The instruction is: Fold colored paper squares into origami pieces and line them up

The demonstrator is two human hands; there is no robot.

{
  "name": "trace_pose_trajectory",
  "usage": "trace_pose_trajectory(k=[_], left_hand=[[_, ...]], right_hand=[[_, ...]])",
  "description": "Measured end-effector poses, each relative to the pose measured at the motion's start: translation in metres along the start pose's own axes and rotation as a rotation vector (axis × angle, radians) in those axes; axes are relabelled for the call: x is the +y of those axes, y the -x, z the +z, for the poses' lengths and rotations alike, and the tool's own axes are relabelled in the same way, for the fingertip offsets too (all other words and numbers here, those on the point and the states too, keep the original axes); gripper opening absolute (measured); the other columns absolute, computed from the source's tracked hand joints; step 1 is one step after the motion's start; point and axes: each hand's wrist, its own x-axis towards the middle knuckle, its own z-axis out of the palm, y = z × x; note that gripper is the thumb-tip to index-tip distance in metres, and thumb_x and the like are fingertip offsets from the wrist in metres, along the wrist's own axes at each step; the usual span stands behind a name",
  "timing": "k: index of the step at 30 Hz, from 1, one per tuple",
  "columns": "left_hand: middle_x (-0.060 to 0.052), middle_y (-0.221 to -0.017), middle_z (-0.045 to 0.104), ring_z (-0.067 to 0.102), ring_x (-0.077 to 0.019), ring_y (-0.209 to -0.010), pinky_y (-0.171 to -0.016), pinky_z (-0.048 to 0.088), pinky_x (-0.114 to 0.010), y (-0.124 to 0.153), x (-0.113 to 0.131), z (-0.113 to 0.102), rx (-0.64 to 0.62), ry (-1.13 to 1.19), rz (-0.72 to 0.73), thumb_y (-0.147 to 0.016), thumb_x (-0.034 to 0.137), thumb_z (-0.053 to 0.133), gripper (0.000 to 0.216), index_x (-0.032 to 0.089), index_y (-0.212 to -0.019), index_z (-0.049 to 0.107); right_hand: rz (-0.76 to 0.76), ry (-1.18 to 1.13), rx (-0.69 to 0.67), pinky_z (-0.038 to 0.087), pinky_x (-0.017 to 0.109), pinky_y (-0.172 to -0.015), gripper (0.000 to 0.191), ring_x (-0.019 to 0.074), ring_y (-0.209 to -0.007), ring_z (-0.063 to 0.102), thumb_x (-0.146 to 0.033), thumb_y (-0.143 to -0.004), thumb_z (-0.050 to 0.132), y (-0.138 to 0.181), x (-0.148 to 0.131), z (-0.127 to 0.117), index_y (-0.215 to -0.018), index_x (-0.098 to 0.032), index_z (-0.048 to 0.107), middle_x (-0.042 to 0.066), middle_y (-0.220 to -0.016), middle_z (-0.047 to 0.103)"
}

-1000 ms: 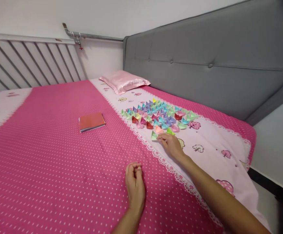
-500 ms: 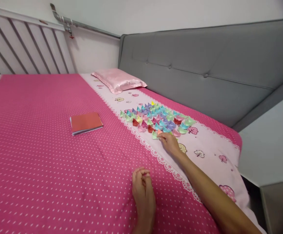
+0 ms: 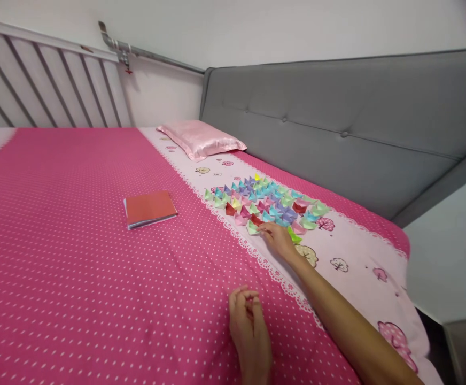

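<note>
Right of the notebook [image 3: 150, 207], the pale green boat [image 3: 251, 229] lies notebook-side of my right hand [image 3: 278, 239], the nearer one; pinched or just touched, I can't tell; left hand [image 3: 249, 325] slack.

Pillow [image 3: 201, 140] behind paper boats [image 3: 272, 200]
</note>
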Motion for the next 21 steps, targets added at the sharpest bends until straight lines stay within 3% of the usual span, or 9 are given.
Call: trace_pose_trajectory(k=[3, 5, 7, 11, 14, 16, 19, 21], left_hand=[[-0.007, -0.094, 0.055, 0.052, -0.0201, -0.09, -0.08, 0.041, -0.032, 0.001, 0.001, 0.0, 0.011, 0.027, -0.01, -0.083, 0.025, 0.041, 0.018, 0.018, -0.08, 0.057], [-0.007, -0.092, 0.054, 0.052, -0.0196, -0.089, -0.081, 0.041, -0.032, 0.003, 0.001, 0.001, 0.022, 0.049, -0.009, -0.083, 0.022, 0.04, 0.017, 0.018, -0.079, 0.057], [-0.007, -0.091, 0.054, 0.052, -0.0189, -0.088, -0.081, 0.041, -0.032, 0.004, 0.001, 0.001, 0.035, 0.082, -0.018, -0.083, 0.019, 0.039, 0.017, 0.017, -0.079, 0.055], [-0.007, -0.088, 0.053, 0.052, -0.0177, -0.084, -0.078, 0.041, -0.029, 0.005, 0.003, 0.004, 0.085, 0.204, -0.063, -0.081, 0.017, 0.037, 0.017, 0.017, -0.078, 0.054], [-0.006, -0.083, 0.052, 0.053, -0.0173, -0.079, -0.075, 0.042, -0.028, 0.003, 0.003, 0.007, 0.189, 0.301, -0.097, -0.081, 0.018, 0.037, 0.017, 0.017, -0.073, 0.053], [-0.006, -0.08, 0.052, 0.053, -0.0173, -0.076, -0.074, 0.042, -0.028, 0.0, 0.001, 0.01, 0.242, 0.325, -0.109, -0.08, 0.018, 0.037, 0.018, 0.018, -0.07, 0.052], [-0.008, -0.08, 0.054, 0.054, -0.0181, -0.077, -0.073, 0.042, -0.029, -0.004, -0.004, 0.013, 0.302, 0.339, -0.134, -0.079, 0.018, 0.037, 0.018, 0.018, -0.068, 0.051], [-0.01, -0.084, 0.055, 0.055, -0.0191, -0.079, -0.073, 0.043, -0.029, -0.005, -0.007, 0.013, 0.329, 0.347, -0.164, -0.078, 0.019, 0.039, 0.016, 0.019, -0.069, 0.052]], right_hand=[[-0.011, 0.02, 0.022, 0.048, 0.036, -0.075, 0.026, 0.0209, -0.084, 0.062, -0.015, -0.077, 0.051, 0.004, -0.012, -0.006, -0.096, -0.022, 0.067, 0.007, -0.104, 0.066], [-0.025, -0.023, 0.059, 0.049, 0.033, -0.067, 0.027, 0.0169, -0.069, 0.062, -0.019, -0.077, 0.053, 0.007, -0.033, -0.016, -0.1, -0.023, 0.066, 0.007, -0.106, 0.064], [-0.047, -0.158, 0.058, 0.049, 0.031, -0.062, 0.024, 0.016, -0.066, 0.061, -0.027, -0.077, 0.057, 0.004, -0.066, -0.026, -0.099, -0.023, 0.066, 0.005, -0.097, 0.068], [-0.133, -0.364, -0.005, 0.048, 0.027, -0.059, 0.014, 0.0152, -0.063, 0.061, -0.032, -0.075, 0.063, -0.02, -0.147, -0.022, -0.073, -0.02, 0.069, 0.002, -0.07, 0.068], [-0.248, -0.318, -0.136, 0.047, 0.026, -0.062, 0.014, 0.0141, -0.064, 0.061, -0.031, -0.075, 0.063, -0.051, -0.194, 0.012, -0.069, -0.019, 0.067, 0.001, -0.068, 0.068], [-0.337, -0.231, -0.241, 0.048, 0.029, -0.07, 0.012, 0.0166, -0.075, 0.063, -0.029, -0.073, 0.065, -0.073, -0.212, 0.047, -0.079, -0.019, 0.068, 0.002, -0.08, 0.07], [-0.458, -0.139, -0.343, 0.043, 0.035, -0.089, 0.033, 0.0211, -0.101, 0.059, -0.025, -0.073, 0.066, -0.103, -0.225, 0.102, -0.104, -0.017, 0.064, 0.007, -0.108, 0.065], [-0.445, -0.11, -0.411, 0.043, 0.036, -0.091, 0.038, 0.0226, -0.106, 0.057, -0.029, -0.074, 0.065, -0.116, -0.228, 0.134, -0.109, -0.017, 0.061, 0.009, -0.113, 0.063]])
